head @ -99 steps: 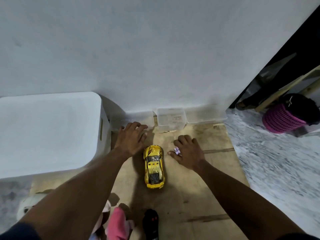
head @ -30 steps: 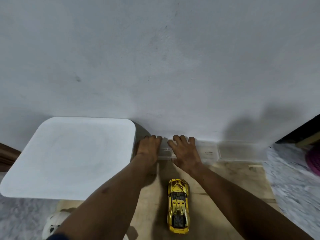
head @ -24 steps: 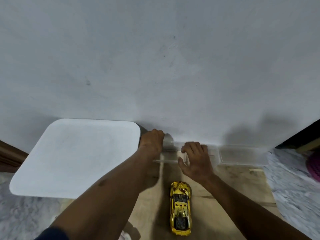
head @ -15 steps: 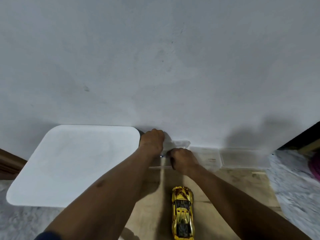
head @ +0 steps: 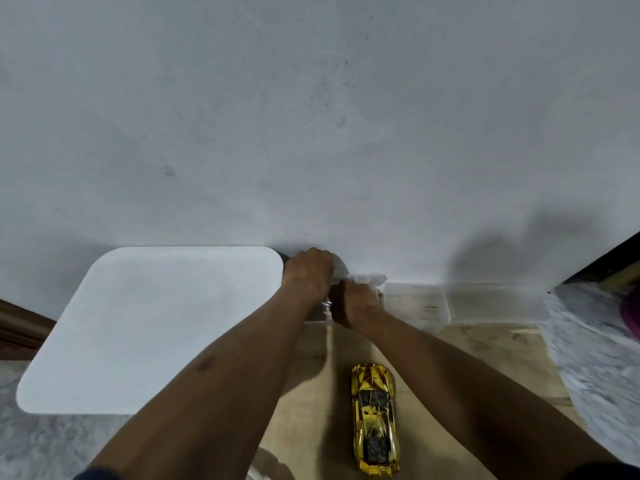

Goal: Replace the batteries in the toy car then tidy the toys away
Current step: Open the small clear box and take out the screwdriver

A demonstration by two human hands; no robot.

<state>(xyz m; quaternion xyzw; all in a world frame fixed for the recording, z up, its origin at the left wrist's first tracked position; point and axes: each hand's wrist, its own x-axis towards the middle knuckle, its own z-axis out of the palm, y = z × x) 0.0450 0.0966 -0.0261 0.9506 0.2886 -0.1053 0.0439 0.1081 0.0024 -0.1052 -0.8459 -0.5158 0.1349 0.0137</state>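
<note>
Beyond the car's (head: 374, 422) nose, the hands meet at a clear box (head: 318, 315): left hand (head: 306, 275) gripping its raised lid (head: 370, 279), right hand (head: 353, 303) curled inside, contents unseen. The car lies lengthwise behind them, pointing boxward, nearer the right arm.

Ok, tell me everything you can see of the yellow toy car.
The yellow toy car is a glossy, metallic-looking gold sports model with dark cockpit glass and a dark rear panel. It sits upright on the wooden board, lengthwise toward the wall, nose apparently pointing at it. Its wheels are hidden from above. It lies between the forearms; nothing touches it, since the left hand and right hand both grip a clear box by the wall.
</note>
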